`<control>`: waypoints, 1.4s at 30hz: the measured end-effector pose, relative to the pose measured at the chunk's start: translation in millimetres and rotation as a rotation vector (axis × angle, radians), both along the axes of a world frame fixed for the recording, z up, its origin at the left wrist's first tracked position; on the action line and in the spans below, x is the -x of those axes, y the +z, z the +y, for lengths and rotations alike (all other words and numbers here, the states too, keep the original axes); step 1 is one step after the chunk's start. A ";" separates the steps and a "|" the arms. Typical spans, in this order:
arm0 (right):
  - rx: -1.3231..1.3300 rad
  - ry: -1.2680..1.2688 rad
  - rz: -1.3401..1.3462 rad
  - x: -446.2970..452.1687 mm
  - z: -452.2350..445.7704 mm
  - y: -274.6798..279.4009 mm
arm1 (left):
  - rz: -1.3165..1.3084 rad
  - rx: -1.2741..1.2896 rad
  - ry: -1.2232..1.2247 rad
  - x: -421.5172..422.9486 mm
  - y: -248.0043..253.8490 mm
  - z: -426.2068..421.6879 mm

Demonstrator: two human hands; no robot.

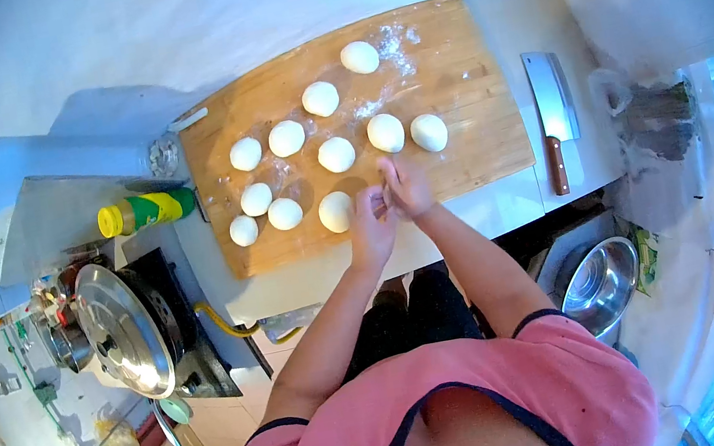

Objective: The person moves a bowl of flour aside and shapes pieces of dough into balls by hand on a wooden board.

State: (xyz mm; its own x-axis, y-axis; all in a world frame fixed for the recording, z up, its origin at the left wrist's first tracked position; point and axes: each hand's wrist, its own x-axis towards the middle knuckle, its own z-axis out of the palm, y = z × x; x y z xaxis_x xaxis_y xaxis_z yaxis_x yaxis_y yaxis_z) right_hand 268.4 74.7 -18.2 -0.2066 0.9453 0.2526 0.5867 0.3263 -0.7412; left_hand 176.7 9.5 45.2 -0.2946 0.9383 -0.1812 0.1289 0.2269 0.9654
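Observation:
Both hands meet over the near edge of a wooden board (461, 162). My left hand (372, 228) has its fingers bent and pressed towards those of my right hand (408, 188). The fingers of my right hand are drawn together against the left; anything between them is hidden. Beside my left hand sits a round white dough ball (336, 212). Just beyond my right hand are two more, one dough ball (385, 133) and another dough ball (429, 133) to its right. Several other dough balls (287, 138) lie spread over the board, some smaller. White flour (395, 49) dusts the far part.
A cleaver (553, 107) with a wooden handle lies right of the board. To the left are a yellow-capped green bottle (147, 210) and a lidded pan (123, 331) on a stove. A metal basin (602, 285) stands low at the right.

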 end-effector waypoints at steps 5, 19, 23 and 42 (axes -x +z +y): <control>0.283 -0.126 0.420 -0.9 -5.8 33.8 | 0.294 0.165 -0.160 7.4 -4.5 16.9; 0.401 -0.253 0.132 -6.2 -34.0 45.2 | 0.344 0.260 -0.203 6.7 -6.9 9.3; 0.134 -0.178 0.009 8.8 -0.1 29.3 | 0.294 0.257 -0.199 14.3 -19.8 9.5; 0.201 -0.242 0.267 5.7 13.4 30.4 | 0.254 0.334 -0.112 5.5 -8.4 11.0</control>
